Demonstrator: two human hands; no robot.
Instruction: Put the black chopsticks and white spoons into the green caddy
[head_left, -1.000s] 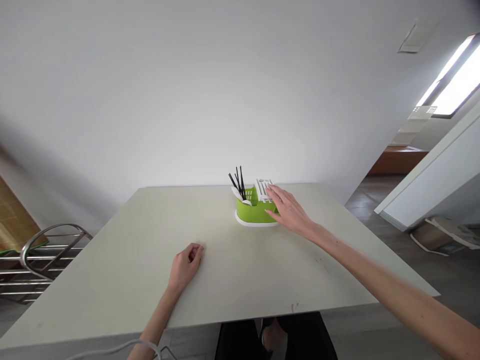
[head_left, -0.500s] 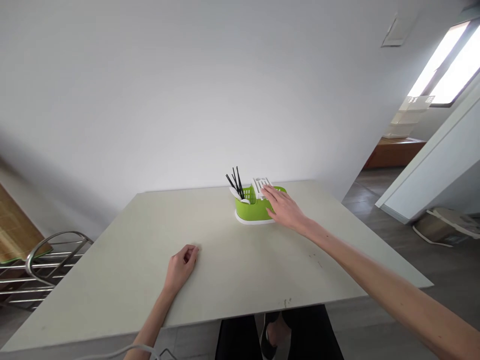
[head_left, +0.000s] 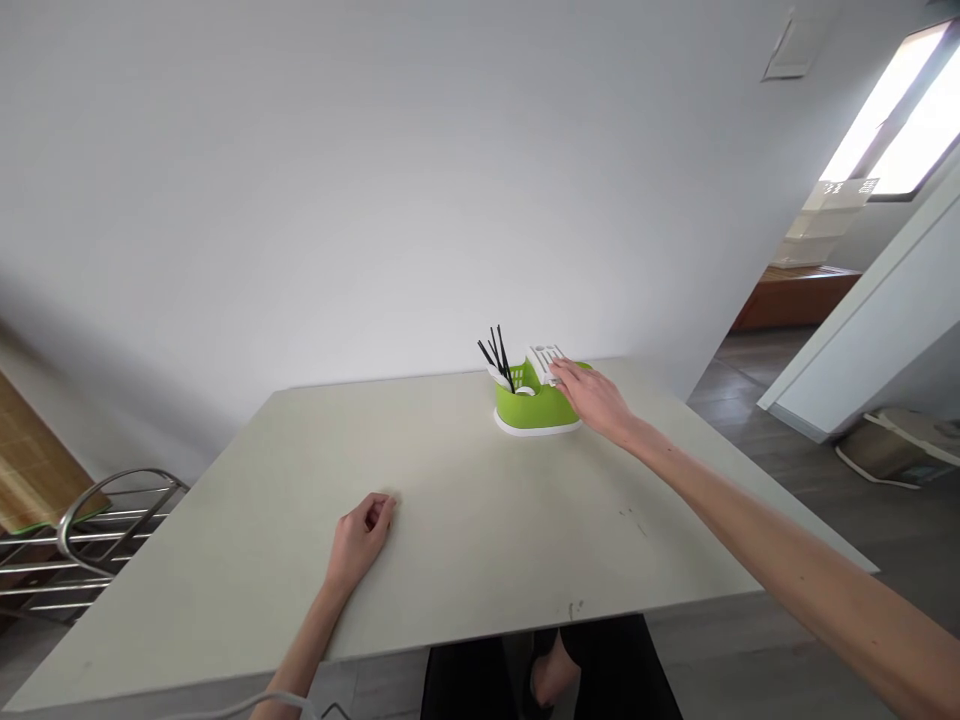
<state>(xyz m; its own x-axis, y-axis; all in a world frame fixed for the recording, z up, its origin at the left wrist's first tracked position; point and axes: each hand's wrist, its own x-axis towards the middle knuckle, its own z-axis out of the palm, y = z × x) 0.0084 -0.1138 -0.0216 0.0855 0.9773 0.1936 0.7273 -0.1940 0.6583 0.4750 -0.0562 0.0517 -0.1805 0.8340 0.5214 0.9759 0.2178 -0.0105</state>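
A green utensil holder [head_left: 532,408] with a white base stands upright toward the back right of the table. Several black chopsticks [head_left: 501,357] and a white spoon [head_left: 498,377] lean in its left compartment. A white slotted insert [head_left: 543,362] covers part of the right side. My right hand [head_left: 596,400] grips the holder from the right, with its fingers on the insert and its thumb near the front wall; the fingertips are partly hidden. My left hand [head_left: 361,535] rests on the table at the left front, fingers curled in, and nothing shows in it.
The pale table [head_left: 420,470] meets a white wall [head_left: 375,200] along its back edge. A metal rack [head_left: 112,520] with a bamboo mat [head_left: 37,465] stands off the left side. A lidded bin [head_left: 900,445] sits on the floor at right. A cable [head_left: 277,697] crosses my left forearm.
The utensil holder has moved right and slightly back across the table, along with my right hand. My left hand has stayed where it was.
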